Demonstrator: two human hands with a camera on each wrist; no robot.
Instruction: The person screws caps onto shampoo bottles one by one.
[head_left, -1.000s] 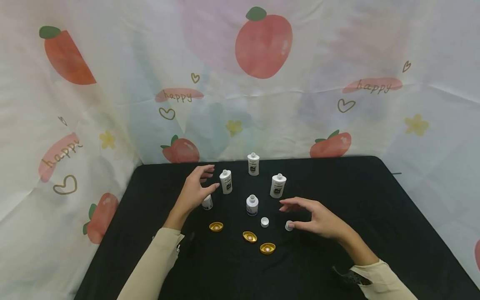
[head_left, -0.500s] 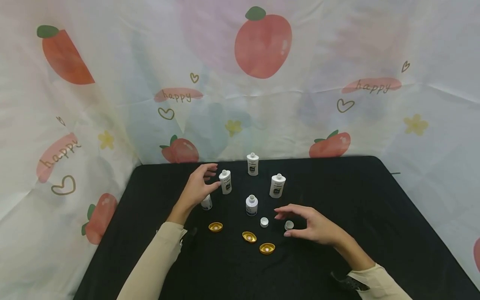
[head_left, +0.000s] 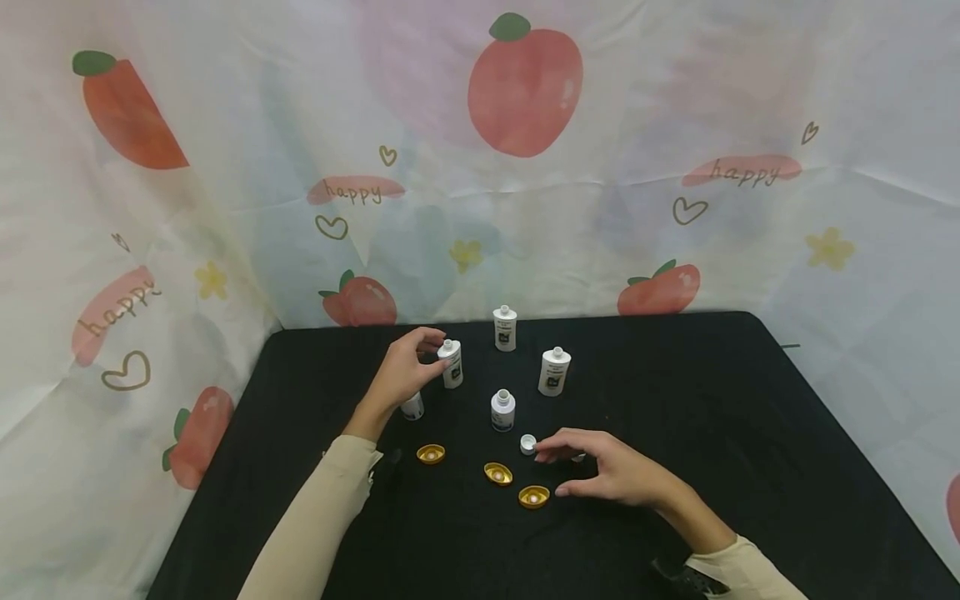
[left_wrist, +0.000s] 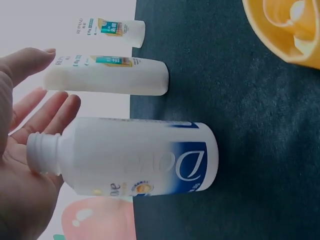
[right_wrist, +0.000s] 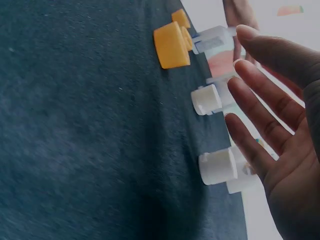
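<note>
Left grip (head_left: 399, 373) and right grip (head_left: 618, 471) hung loosely parted, empty; slim white plastic bottle (head_left: 453, 372) beside left grip risked toppling if thumb-nudged.

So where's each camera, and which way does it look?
Head: on the head, facing forward and down at the black tabletop; left hand, right hand and sleeves show.
Left wrist: on that wrist, facing an uncapped blue-labelled bottle; left hand shows.
Right wrist: on that wrist, facing two white caps; both hands show.
Head and right wrist share those caps.

Curtained tabletop booth (head_left: 885, 150); fruit-print drapes (head_left: 442, 108) around black table (head_left: 720, 400); wider room unclear
</note>
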